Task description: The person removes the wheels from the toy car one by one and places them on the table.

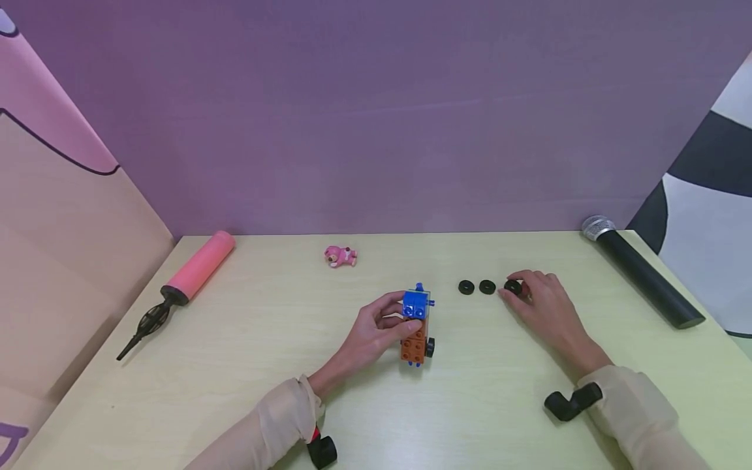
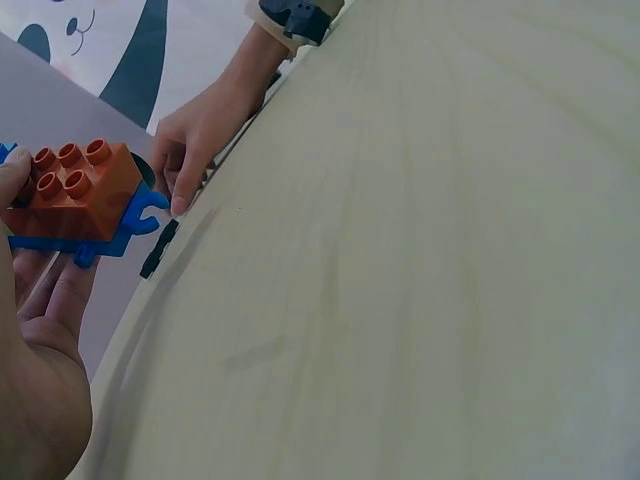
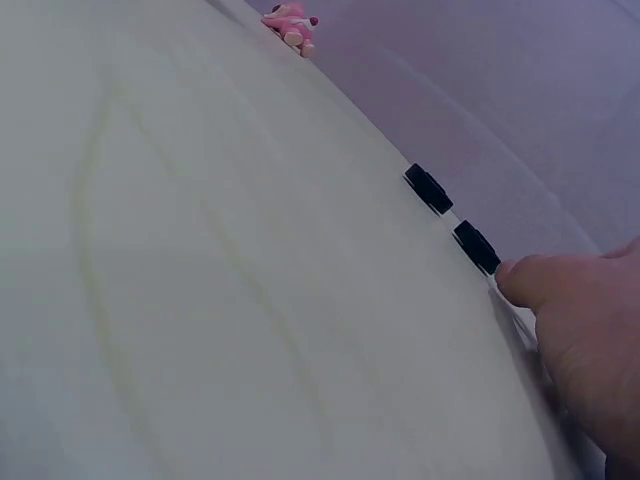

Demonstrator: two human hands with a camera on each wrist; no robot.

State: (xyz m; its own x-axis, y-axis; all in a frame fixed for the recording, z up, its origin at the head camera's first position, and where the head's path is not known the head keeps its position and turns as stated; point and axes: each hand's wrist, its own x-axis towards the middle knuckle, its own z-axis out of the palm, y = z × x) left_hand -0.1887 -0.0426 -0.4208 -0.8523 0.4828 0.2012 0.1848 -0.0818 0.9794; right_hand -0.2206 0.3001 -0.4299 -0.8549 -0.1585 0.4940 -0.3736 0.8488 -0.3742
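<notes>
My left hand (image 1: 373,333) grips a toy block car (image 1: 414,350), its thumb across the top. Blue blocks form the car's far end and orange studded ones the near end. One black wheel (image 1: 431,347) is on its right side; the left side is largely hidden in the head view. The left wrist view shows blue hooks under the orange block (image 2: 92,190). At the right, my right hand (image 1: 546,313) pinches a black toy wheel (image 1: 513,286) between thumb and finger, at the tabletop. Two more black wheels (image 1: 466,287) (image 1: 487,286) lie in a row beside it.
A small pink bear figure (image 1: 341,256) lies near the table's back edge. On the left is a pink hand pump (image 1: 202,266) with a black nozzle. A black microphone (image 1: 643,274) lies along the right edge. A purple panel (image 1: 376,130) stands behind the table.
</notes>
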